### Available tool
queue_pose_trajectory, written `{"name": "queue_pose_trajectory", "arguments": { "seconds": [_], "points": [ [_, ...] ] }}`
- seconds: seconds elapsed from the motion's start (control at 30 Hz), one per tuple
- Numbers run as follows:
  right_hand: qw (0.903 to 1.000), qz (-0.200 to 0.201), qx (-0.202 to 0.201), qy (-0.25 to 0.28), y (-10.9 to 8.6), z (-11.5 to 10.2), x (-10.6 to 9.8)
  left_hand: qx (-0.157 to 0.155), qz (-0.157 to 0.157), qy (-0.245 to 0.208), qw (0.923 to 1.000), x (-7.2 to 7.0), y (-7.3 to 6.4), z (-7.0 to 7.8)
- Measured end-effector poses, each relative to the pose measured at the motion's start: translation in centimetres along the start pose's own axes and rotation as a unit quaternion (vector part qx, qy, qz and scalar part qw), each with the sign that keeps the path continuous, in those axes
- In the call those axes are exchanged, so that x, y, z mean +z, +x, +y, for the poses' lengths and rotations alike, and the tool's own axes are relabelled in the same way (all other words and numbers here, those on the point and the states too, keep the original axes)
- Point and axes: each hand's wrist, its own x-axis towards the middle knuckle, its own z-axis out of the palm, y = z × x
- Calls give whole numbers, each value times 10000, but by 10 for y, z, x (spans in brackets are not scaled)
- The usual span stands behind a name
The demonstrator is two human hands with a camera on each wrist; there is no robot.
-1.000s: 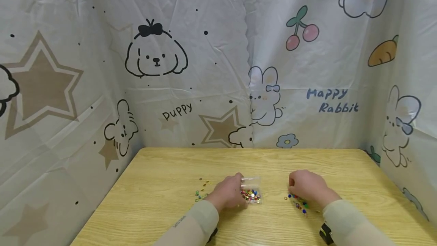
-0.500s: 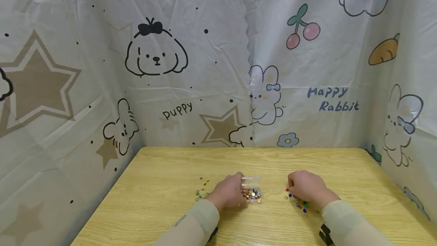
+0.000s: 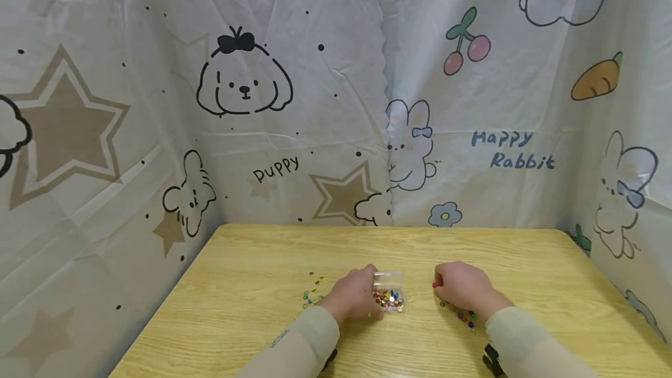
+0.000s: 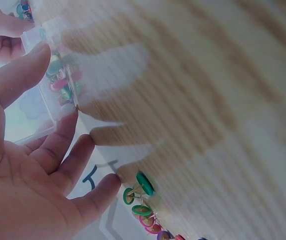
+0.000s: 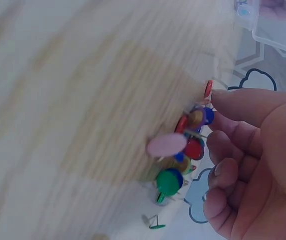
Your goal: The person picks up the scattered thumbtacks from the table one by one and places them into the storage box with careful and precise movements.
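Across the left end of the clear box (image 3: 389, 279), the left hand (image 3: 353, 294) grips with thumb and fingers spread, likely to steady it. Mixed tacks (image 3: 389, 300) sit in its near half. Right of the box, the right hand (image 3: 464, 287) pinches a red tack (image 3: 434, 285) at its fingertips, beside a loose pile (image 5: 193, 149); stray tacks (image 3: 306, 294) lie left of the box.

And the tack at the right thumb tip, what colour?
Red tack; clearest in the right wrist view.

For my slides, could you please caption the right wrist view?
Right hand with a red thumbtack at its fingertips, beside a multicoloured cluster of tacks.
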Motion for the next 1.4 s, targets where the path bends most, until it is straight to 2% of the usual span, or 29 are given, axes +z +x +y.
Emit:
{"name": "queue_pose_trajectory", "arguments": {
  "seconds": [0.5,0.73,0.97,1.17,1.4],
  "points": [
    [9992,316,-199,-158,9,-9,8,-54,-48,126,9999,1,1,2],
    [9993,218,-265,-142,6,-17,7,-83,-60,123,9999,3,3,0],
    [9961,285,-827,115,2,-36,1,-176,-90,42,9998,2,4,1],
    [9934,302,-1072,258,1,-49,3,-186,-97,-33,9998,1,4,2],
    [9898,333,-1377,174,2,-56,8,-143,-133,-118,9997,-3,2,4]
  ]
}}
